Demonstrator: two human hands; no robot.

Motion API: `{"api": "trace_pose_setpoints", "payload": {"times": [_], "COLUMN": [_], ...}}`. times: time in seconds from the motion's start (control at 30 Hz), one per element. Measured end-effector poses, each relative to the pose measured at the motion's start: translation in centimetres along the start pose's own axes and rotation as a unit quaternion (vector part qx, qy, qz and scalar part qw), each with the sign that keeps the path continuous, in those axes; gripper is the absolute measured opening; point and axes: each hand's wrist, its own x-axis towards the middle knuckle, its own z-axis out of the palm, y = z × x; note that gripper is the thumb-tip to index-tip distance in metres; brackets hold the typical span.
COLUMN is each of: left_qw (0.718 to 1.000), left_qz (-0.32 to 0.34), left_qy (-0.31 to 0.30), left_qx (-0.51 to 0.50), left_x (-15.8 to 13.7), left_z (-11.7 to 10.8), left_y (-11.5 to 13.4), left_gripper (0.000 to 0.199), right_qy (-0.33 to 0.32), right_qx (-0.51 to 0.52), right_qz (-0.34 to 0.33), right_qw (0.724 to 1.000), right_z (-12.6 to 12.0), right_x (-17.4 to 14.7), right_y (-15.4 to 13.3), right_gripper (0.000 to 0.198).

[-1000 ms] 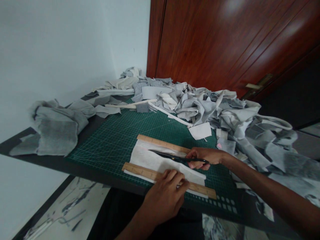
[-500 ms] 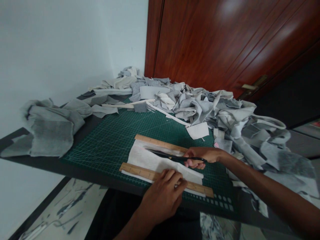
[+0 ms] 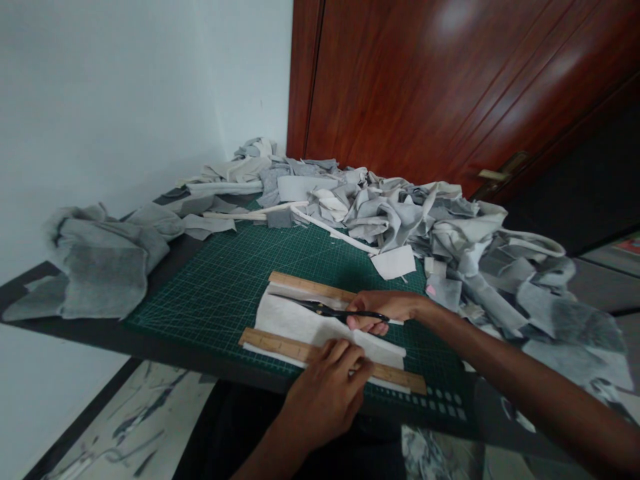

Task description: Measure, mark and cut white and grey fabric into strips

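Note:
My right hand (image 3: 373, 311) grips black-handled scissors (image 3: 325, 309), whose blades point left along the upper part of a white cloth piece (image 3: 295, 318). The cloth lies on a green cutting mat (image 3: 210, 280). With fingers bent, my left hand (image 3: 333, 380) holds a wooden ruler (image 3: 277, 345) down across the cloth's near edge. A thin white strip shows below that ruler. Another wooden strip (image 3: 305, 284) lies along the far side of the cloth, its right end hidden by my right hand.
Grey and white fabric scraps (image 3: 385, 217) are heaped along the back and right of the dark table (image 3: 170, 353). A folded grey cloth (image 3: 105, 280) lies at the left edge. Beyond stand a white wall and a wooden door (image 3: 425, 87). Scraps litter the floor.
My right hand and the scissors have moved left along the cloth, with the blade tips now nearer its left edge. My left hand stays on the ruler.

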Motion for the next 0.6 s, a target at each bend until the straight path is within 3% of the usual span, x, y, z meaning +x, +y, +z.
{"api": "trace_pose_setpoints", "payload": {"times": [0.6], "left_qw": [1.0], "left_qz": [0.003], "left_qy": [-0.002], "left_qx": [0.01], "left_x": [-0.04], "left_z": [0.0], "left_y": [0.01], "left_gripper": [0.027], "right_qy": [0.035], "right_qx": [0.018], "right_qz": [-0.005], "right_qw": [0.999], "right_z": [-0.07], "right_x": [0.52], "right_y": [0.45], "right_gripper": [0.062]}}
